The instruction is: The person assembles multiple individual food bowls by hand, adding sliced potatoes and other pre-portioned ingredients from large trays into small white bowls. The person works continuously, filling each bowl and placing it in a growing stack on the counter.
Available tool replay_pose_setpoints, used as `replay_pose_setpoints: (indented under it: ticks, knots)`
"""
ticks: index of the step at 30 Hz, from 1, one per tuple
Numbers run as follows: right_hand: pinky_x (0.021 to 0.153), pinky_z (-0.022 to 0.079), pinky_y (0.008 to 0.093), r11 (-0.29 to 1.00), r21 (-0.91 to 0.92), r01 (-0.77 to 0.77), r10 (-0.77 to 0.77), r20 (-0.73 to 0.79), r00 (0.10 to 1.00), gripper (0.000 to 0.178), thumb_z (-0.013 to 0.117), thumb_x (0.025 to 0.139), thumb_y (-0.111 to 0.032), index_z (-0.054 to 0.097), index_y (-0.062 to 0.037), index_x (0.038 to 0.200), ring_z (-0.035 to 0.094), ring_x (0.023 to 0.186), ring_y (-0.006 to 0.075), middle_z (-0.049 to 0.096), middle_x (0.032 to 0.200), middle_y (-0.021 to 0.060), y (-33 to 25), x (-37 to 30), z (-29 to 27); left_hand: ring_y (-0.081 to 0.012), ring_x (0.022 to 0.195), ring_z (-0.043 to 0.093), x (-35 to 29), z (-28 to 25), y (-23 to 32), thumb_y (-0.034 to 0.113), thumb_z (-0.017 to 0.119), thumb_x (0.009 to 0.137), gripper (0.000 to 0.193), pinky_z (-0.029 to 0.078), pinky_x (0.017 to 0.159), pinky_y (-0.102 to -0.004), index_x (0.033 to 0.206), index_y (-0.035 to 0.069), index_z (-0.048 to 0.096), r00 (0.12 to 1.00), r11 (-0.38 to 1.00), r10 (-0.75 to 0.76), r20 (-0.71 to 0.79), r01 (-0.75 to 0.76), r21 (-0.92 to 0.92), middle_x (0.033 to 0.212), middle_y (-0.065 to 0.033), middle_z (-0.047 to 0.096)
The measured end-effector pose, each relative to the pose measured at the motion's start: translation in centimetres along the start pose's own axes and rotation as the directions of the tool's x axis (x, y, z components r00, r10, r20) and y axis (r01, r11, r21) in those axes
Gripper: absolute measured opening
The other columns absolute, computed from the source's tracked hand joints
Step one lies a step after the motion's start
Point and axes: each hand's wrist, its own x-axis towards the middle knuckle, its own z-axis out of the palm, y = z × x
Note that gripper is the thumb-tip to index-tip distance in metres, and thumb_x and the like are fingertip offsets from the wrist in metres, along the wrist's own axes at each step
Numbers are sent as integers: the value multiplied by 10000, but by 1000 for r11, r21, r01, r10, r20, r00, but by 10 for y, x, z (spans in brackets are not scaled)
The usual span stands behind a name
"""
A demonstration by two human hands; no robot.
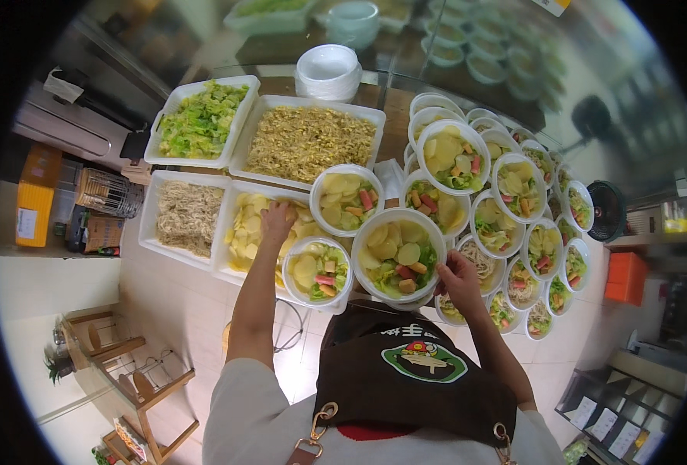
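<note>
As our left hand (pixel 278 219) reaches down into a white tray (pixel 223 242) of potato slices (pixel 243 232), its fingertips are sunk among them, and we cannot tell whether they are spread or pinching any. Our right hand (pixel 460 277) pinches the right rim of a large white bowl (pixel 356 260), which sits in front of us, just right of the potato tray. It holds potato slices, leafy lettuce (pixel 429 262), reddish sausage-like pieces (pixel 418 268) and golden cubes (pixel 407 286).

Between our hands we have two smaller bowls (pixel 314 200) filled much the same way, one nearer us than the other. Left of the potatoes lies a tray of pale shredded strips (pixel 187 218); behind these two trays are chopped lettuce (pixel 204 120) and bean sprouts (pixel 312 143), with a stack of white bowls (pixel 328 85) beyond the sprouts. On our right, many filled bowls (pixel 485 159) crowd together, some piled on others, and our dark apron (pixel 390 387) hangs below
</note>
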Motion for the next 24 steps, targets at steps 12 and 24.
replay_pose_setpoints:
  ticks: [12,24]
  knots:
    - [423,428,209,999,50,-8,10,-32,999,121,533,872,-120,535,-1,892,519,472,78,550,643,25,13,-1,1,-189,799,585,-10,-90,13,30,545,845,211,476,608,-274,1049,76,566,992,651,-111,-59,28,-759,891,-82,577]
    - [419,421,190,994,98,41,-46,41,998,116,519,894,-130,534,-19,923,523,464,64,579,677,12,0,4,1,-139,650,545,-58,-200,203,79,567,853,125,459,580,-258,956,9,551,925,604,332,184,-59,-795,857,-67,563]
